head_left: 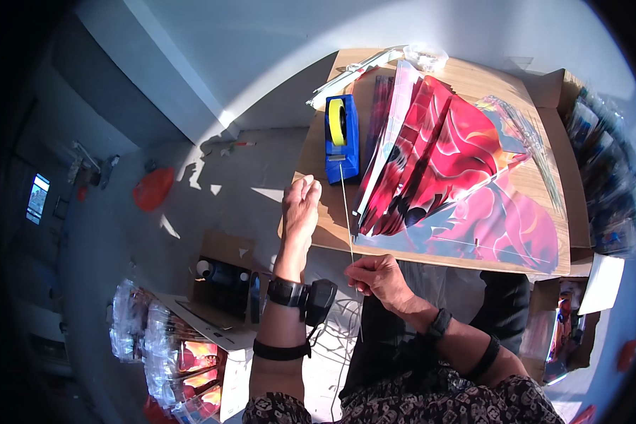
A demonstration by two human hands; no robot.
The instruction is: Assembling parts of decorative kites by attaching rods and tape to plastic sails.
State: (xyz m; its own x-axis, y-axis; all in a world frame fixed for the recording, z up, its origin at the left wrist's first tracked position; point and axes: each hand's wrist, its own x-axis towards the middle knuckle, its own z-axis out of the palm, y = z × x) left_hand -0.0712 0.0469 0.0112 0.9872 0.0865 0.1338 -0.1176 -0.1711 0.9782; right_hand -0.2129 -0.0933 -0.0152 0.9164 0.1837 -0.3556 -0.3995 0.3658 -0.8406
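A thin pale rod is pinched in my right hand just off the table's front edge. Its upper end reaches the front of a blue tape dispenser, which carries a yellow roll of tape. My left hand is at the table's left edge, below and left of the dispenser. Its fingers are curled together, and whatever may be between them is hidden. Right of the rod lies a fanned stack of red, pink and black printed sheets.
The wooden table also bears a bundle of thin rods, pale strips and a clear tub. Boxes of plastic-wrapped goods stand right and lower left. An open carton and an orange bag are on the floor.
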